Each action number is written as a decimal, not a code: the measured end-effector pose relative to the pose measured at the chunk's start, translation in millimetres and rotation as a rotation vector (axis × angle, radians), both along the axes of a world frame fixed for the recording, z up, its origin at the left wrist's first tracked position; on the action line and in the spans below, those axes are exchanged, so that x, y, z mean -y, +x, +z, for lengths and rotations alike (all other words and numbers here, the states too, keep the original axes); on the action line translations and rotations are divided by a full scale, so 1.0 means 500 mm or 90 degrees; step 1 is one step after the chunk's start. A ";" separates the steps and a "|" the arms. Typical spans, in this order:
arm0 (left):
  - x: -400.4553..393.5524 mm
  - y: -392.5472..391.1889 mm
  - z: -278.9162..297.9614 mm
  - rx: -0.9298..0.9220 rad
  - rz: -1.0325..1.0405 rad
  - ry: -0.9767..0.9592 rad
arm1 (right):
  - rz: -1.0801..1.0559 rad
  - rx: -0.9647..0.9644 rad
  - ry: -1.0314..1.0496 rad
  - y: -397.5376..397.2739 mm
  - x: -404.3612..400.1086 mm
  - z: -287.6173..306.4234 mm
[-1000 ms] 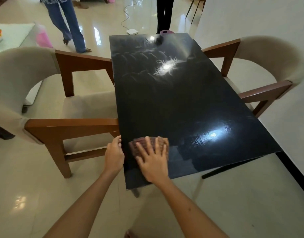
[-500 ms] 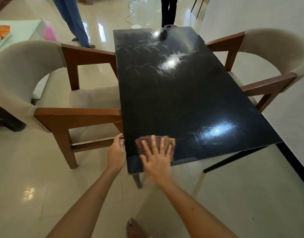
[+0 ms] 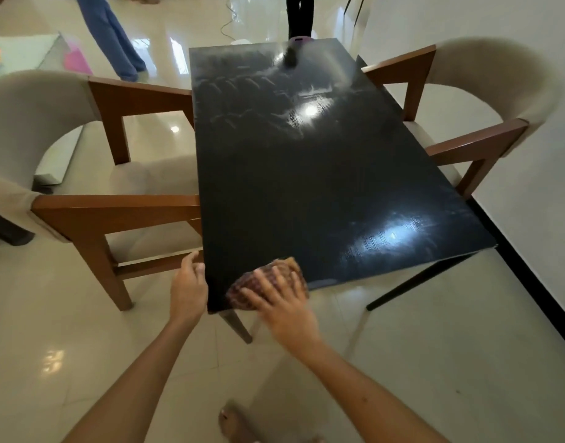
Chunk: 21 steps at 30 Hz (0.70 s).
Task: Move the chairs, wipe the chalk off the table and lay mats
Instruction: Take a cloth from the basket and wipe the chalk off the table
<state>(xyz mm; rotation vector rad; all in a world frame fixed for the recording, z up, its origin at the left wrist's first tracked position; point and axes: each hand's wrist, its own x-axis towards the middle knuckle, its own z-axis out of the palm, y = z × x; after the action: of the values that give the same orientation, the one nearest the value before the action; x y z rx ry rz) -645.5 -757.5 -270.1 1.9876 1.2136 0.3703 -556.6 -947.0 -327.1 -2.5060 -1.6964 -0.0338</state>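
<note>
Chalk smears (image 3: 258, 100) on far half of glossy black rectangular tabletop (image 3: 322, 187), right hand (image 3: 282, 302) flat, pressing brown woven cloth (image 3: 268, 281) at near edge, left hand (image 3: 188, 289) fingers relaxed against near-left corner, beige wood-armed chairs (image 3: 92, 174) either side.

Single head-worn wide-angle view, looked forward and down from above the table's (image 3: 322, 187) near short end, close over both forearms; faced toward 12 o'clock along the tabletop, floor filling 6 o'clock.
</note>
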 end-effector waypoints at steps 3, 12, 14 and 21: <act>0.032 0.016 0.004 -0.014 0.032 0.020 | -0.060 0.048 -0.005 0.134 0.122 0.003; 0.178 0.101 0.045 -0.144 0.015 0.178 | -0.412 0.028 0.004 0.322 0.427 0.039; 0.222 0.142 0.055 -0.133 -0.042 0.214 | -0.510 -0.019 0.057 0.357 0.511 0.054; 0.406 0.365 0.077 -0.072 -0.303 0.288 | -0.857 -0.774 0.696 0.440 0.635 0.159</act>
<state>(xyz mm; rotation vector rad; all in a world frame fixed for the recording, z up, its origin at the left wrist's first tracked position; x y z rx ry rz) -463.0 -960.8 -231.6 2.6340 0.7191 0.3095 -336.7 -1264.6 -247.6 -1.5625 0.4909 0.2806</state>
